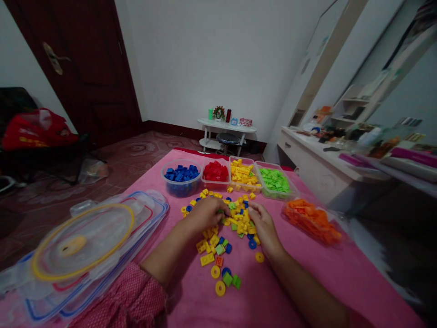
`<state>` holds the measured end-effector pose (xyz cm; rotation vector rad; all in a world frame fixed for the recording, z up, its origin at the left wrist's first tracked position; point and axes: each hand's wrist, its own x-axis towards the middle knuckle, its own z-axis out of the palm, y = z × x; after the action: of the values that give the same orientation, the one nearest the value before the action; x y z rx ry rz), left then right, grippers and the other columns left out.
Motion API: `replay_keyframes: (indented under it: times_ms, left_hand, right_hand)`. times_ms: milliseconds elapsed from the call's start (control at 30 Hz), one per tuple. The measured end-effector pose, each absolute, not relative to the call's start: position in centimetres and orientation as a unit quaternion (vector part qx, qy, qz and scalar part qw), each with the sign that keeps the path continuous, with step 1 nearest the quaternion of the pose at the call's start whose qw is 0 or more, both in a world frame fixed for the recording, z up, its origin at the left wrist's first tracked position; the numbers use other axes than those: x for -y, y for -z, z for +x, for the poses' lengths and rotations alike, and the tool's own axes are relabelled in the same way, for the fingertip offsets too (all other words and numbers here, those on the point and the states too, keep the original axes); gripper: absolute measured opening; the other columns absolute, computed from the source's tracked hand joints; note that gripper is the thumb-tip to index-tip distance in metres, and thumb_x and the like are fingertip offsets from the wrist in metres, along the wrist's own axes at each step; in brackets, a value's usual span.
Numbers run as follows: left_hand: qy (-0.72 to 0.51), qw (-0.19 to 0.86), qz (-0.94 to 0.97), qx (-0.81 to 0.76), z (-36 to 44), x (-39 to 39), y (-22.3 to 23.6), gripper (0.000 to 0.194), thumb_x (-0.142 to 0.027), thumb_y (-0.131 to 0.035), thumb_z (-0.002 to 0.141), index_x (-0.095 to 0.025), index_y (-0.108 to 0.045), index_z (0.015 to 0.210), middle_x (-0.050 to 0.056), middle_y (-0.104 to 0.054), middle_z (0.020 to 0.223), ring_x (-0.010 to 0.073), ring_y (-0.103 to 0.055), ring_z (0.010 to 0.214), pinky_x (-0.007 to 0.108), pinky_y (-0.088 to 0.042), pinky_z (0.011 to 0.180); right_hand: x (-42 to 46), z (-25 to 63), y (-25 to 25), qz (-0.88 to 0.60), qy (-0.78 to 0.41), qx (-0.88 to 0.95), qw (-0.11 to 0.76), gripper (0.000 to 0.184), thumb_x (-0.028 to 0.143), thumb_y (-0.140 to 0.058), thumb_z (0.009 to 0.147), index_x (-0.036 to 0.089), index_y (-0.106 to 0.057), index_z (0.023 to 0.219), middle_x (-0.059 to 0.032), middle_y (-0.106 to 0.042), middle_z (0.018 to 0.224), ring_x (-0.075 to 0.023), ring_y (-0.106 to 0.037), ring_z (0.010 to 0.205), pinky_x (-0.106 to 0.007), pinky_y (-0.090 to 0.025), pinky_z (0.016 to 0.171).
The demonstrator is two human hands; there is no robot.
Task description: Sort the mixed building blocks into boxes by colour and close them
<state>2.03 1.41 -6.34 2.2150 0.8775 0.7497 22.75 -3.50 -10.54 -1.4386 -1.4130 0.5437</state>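
Note:
A mixed pile of plastic building blocks (243, 223), mostly yellow with some green and blue, lies mid-table. My left hand (209, 212) reaches into it from the left, its fingers curled down among the pieces; what they pinch, if anything, is hidden. Along the pile's right edge rests my right hand (264, 225), fingers stretched and touching yellow pieces. Nearer to me are scattered a yellow ring (220, 288), an orange block (219, 261), a green block (227, 279) and a blue ring (252, 244).
Behind the pile stand containers of blue blocks (182, 174), red blocks (215, 171), yellow blocks (243, 173) and green blocks (274, 180). An orange-filled container (312, 221) is at right. Stacked clear lids (99, 246) cover the table's left side. A dresser (321, 159) stands to the right.

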Motion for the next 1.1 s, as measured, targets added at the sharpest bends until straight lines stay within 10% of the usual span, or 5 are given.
replay_keyframes:
  times_ms: [200,633,1100]
  left_hand:
    - [-0.353,0.305,0.792,-0.393,-0.4,-3.1,6.3,0.029,-0.007,-0.063,0.063,-0.025,-0.075,0.082,0.004,-0.070,0.092,0.0207,-0.061,0.089,0.028,-0.044,0.089]
    - [-0.353,0.271,0.772,-0.455,-0.6,-3.2,6.1,0.017,-0.016,-0.069,0.064,-0.027,-0.075,0.076,0.004,-0.069,0.078,0.0213,-0.060,0.081,0.028,-0.044,0.085]
    - [-0.280,0.249,0.764,-0.525,0.0,-2.0,5.7,0.031,0.001,-0.061,0.054,-0.025,-0.073,0.067,0.004,-0.071,0.076,0.0231,-0.064,0.082,0.030,-0.046,0.084]
  right_hand:
    - [1.7,18.8,6.3,-0.521,-0.378,0.587,0.491,0.028,0.037,-0.054,0.080,0.018,-0.064,0.097,-0.0070,-0.069,0.099,-0.0202,-0.063,0.093,-0.035,-0.048,0.086]
    - [-2.1,17.7,7.7,-0.520,-0.096,0.824,0.204,0.036,0.008,-0.058,0.074,0.022,-0.067,0.107,-0.0050,-0.066,0.112,-0.0194,-0.057,0.108,-0.031,-0.040,0.094]
    - [3.2,16.8,5.4,-0.570,-0.088,0.790,0.206,0.019,0.018,-0.057,0.073,0.024,-0.058,0.091,-0.0002,-0.066,0.084,-0.0163,-0.058,0.074,-0.025,-0.035,0.062]
